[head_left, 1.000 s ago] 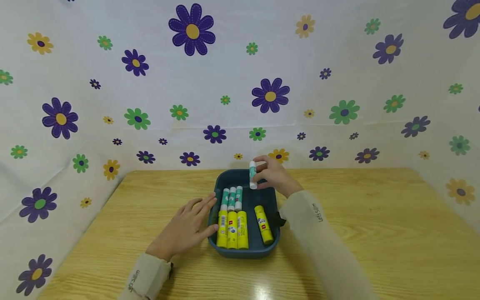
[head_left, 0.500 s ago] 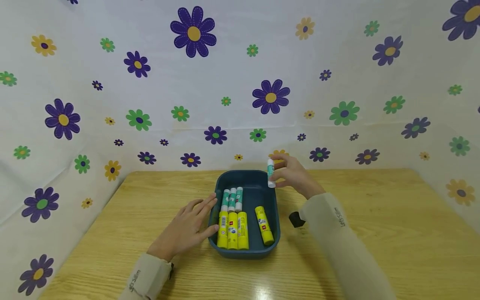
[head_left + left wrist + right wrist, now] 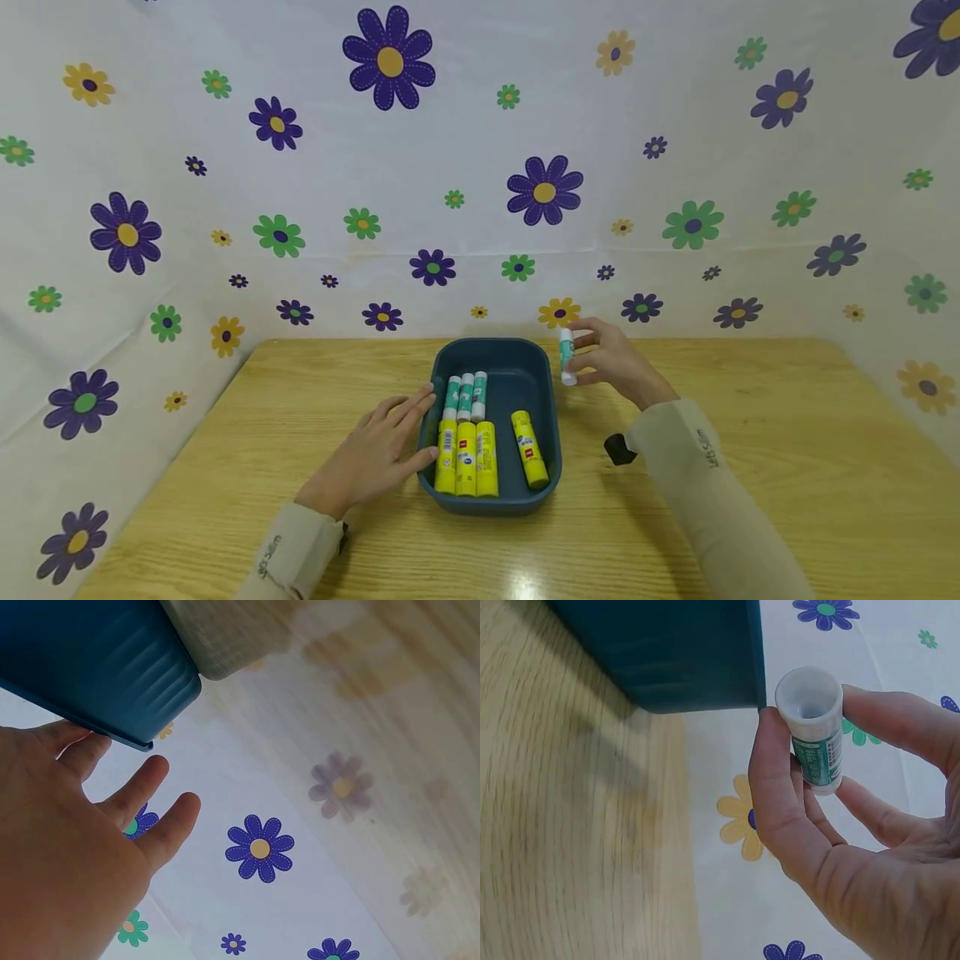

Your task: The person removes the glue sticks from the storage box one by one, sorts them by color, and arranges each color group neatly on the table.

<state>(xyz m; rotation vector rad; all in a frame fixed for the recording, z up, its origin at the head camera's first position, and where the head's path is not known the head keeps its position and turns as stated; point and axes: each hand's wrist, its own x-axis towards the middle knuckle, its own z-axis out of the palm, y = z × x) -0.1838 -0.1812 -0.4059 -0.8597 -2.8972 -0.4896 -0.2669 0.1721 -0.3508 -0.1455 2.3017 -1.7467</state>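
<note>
Three green-and-white sticks [image 3: 466, 397]: side by side in the blue tray [image 3: 517, 379], at 11 o'clock from its middle, running lengthwise toward 12
Three yellow sticks [image 3: 467, 458]: side by side in the tray at 7 o'clock, in line with the green-and-white row, printing on their sides
Lone yellow stick [image 3: 530, 450]: lying in the tray at 4 o'clock, apart from the yellow row, its far end angled toward 11
Held stick [image 3: 567, 357]: white with a green label, nearly upright, outside the tray at 2 o'clock and near the rim; the right wrist view shows a hollow in one white end
Right hand [image 3: 615, 364]: clamped on the held stick, pinching it between thumb and fingers
Left hand [image 3: 371, 458]: at 8 o'clock from the tray, fingers spread apart and fairly straight, fingertips at its 9 o'clock rim
Sleeves [image 3: 708, 483]: light, with dark lettering near both cuffs; a black object [image 3: 619, 450] sits by the right cuff
Table [image 3: 787, 467]: wood-grained, a bright reflection at 6 o'clock from the tray
Cloth [image 3: 645, 75]: white with purple, green and yellow flowers, rising beyond the table at 12 o'clock
</note>
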